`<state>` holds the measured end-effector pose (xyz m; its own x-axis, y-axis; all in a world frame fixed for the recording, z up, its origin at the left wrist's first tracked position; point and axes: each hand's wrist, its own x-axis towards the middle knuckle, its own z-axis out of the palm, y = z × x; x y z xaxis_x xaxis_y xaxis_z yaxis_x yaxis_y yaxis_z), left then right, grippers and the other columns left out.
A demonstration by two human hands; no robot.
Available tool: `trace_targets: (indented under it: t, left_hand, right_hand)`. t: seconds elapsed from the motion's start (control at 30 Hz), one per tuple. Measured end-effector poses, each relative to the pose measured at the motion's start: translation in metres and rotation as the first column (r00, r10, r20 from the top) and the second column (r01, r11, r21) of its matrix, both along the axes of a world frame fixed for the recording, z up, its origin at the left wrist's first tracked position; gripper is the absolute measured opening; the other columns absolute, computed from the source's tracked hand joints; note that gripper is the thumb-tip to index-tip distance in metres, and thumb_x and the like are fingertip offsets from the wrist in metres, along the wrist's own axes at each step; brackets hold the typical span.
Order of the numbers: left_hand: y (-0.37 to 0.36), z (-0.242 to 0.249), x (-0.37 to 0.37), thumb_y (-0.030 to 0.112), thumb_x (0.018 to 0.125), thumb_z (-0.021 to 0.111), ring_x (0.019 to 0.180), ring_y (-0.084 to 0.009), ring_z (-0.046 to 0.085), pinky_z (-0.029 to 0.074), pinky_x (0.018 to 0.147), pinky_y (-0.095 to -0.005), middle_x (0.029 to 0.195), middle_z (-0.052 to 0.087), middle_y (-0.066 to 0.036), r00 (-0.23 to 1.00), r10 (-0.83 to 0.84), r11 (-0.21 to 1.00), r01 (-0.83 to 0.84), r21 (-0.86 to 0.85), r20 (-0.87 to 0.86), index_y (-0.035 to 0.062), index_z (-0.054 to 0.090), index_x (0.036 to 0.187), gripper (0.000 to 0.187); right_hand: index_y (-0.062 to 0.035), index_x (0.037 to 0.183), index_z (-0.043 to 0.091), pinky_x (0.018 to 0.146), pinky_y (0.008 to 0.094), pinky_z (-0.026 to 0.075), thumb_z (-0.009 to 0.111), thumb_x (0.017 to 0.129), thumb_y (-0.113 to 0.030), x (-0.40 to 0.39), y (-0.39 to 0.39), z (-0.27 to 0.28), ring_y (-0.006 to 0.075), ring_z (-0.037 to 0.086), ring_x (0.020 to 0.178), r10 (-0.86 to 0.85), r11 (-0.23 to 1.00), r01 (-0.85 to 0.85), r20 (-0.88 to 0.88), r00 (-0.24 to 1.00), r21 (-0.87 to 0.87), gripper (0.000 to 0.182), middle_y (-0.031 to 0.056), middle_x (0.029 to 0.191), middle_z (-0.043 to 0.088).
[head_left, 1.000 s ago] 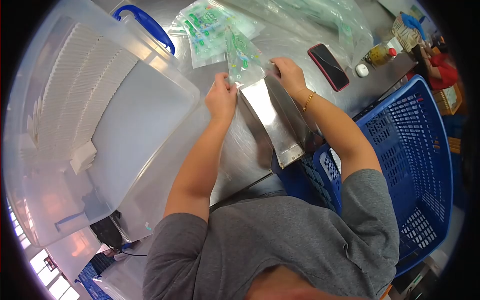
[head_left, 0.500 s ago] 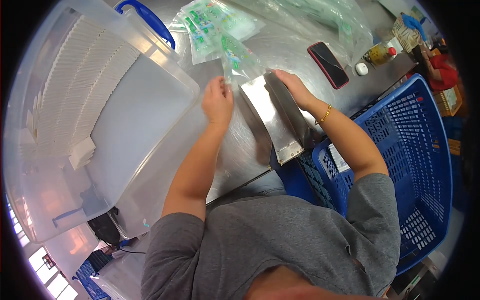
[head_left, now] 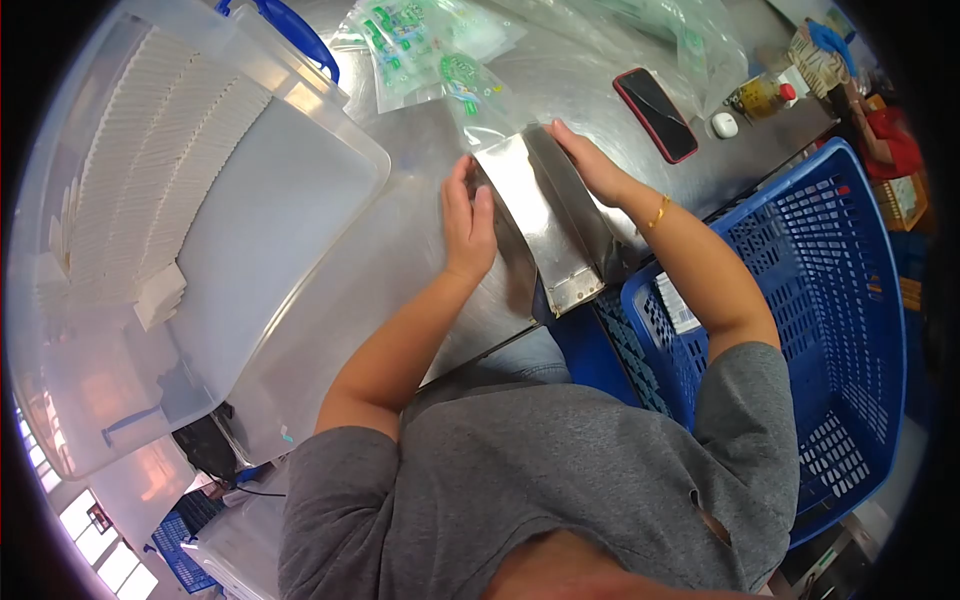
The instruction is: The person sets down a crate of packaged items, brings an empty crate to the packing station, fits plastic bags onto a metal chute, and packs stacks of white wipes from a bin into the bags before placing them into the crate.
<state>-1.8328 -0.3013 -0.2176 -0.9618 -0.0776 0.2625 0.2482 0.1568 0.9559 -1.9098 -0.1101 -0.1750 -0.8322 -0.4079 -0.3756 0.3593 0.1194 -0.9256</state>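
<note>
A shiny open metal trough lies lengthwise on the steel table, its near end at the table's front edge. My left hand is beside its left wall, fingers stretched forward and thumb apart, with nothing seen in it. Along the right wall, my right hand holds the trough near its far corner; part of its grip is hidden. A clear plastic bag with green print lies at the trough's far end, its near edge meeting the metal. More printed bags are spread behind it.
A clear plastic bin holding rows of white packets stands left. A phone, a white earbud case and a bottle lie at the back right. A blue basket stands right. A person in red is beyond.
My left hand has moved right to the trough's side, and its fingers have straightened. The printed bag's near edge has shifted toward the trough's far end. My right hand stays at the right wall.
</note>
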Motion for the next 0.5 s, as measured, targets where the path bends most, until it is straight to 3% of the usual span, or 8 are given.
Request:
trace_targets:
  t: [0.1, 0.2, 0.27, 0.4, 0.5]
  left_hand:
    - [-0.001, 0.011, -0.001, 0.022, 0.091, 0.043, 0.117, -0.0331, 0.039, 0.030, 0.101, -0.0391, 0.127, 0.040, -0.021, 0.995, -0.006, 1.000, 0.007, -0.009, 0.101, -0.0062, 0.030, 0.134, 0.053]
    - [0.008, 0.018, 0.019, 0.023, 0.092, 0.042, 0.117, -0.0336, 0.039, 0.029, 0.101, -0.0391, 0.125, 0.041, -0.022, 0.997, 0.005, 0.990, -0.015, -0.140, -0.071, -0.0063, 0.029, 0.135, 0.054]
    - [0.009, 0.018, 0.019, 0.023, 0.092, 0.042, 0.117, -0.0334, 0.038, 0.029, 0.101, -0.0390, 0.124, 0.041, -0.022, 0.999, 0.002, 0.995, -0.007, -0.101, -0.054, -0.0062, 0.029, 0.135, 0.054]
    - [0.014, 0.021, 0.029, 0.024, 0.092, 0.043, 0.117, -0.0326, 0.038, 0.029, 0.101, -0.0388, 0.124, 0.041, -0.021, 1.000, -0.008, 1.000, 0.007, -0.015, -0.018, -0.0060, 0.028, 0.135, 0.054]
    - [0.015, 0.025, 0.033, 0.025, 0.092, 0.043, 0.115, -0.0319, 0.039, 0.029, 0.101, -0.0385, 0.125, 0.040, -0.021, 1.000, -0.012, 1.000, 0.011, -0.026, -0.026, -0.0061, 0.028, 0.135, 0.055]
  right_hand:
    - [0.0013, 0.118, 0.055, 0.091, 0.0281, 0.039, 0.034, 0.097, -0.044, -0.009, -0.005, 0.000, 0.0145, 0.052, 0.103, -0.006, 0.999, 0.009, -0.066, 0.998, 0.051, 0.054, 0.0100, 0.118, 0.056]
    - [-0.0002, 0.122, 0.052, 0.092, 0.0281, 0.039, 0.030, 0.098, -0.046, 0.000, 0.004, 0.016, 0.0136, 0.051, 0.103, 0.085, 0.989, -0.071, -0.105, 0.991, 0.130, 0.056, 0.0081, 0.116, 0.057]
    - [-0.0010, 0.124, 0.051, 0.093, 0.0281, 0.038, 0.028, 0.098, -0.047, 0.009, 0.006, 0.021, 0.0132, 0.051, 0.103, 0.130, 0.979, -0.109, -0.115, 0.985, 0.170, 0.058, 0.0071, 0.116, 0.057]
    - [-0.0011, 0.124, 0.051, 0.094, 0.0280, 0.038, 0.028, 0.098, -0.046, 0.024, 0.009, 0.023, 0.0133, 0.051, 0.105, -0.009, 0.999, 0.014, -0.149, 0.989, 0.033, 0.057, 0.0072, 0.117, 0.056]
    - [-0.0009, 0.122, 0.052, 0.093, 0.0284, 0.039, 0.032, 0.099, -0.038, 0.018, 0.009, 0.021, 0.0159, 0.052, 0.106, -0.007, 0.998, 0.009, 0.025, 1.000, -0.056, 0.049, 0.0093, 0.118, 0.056]
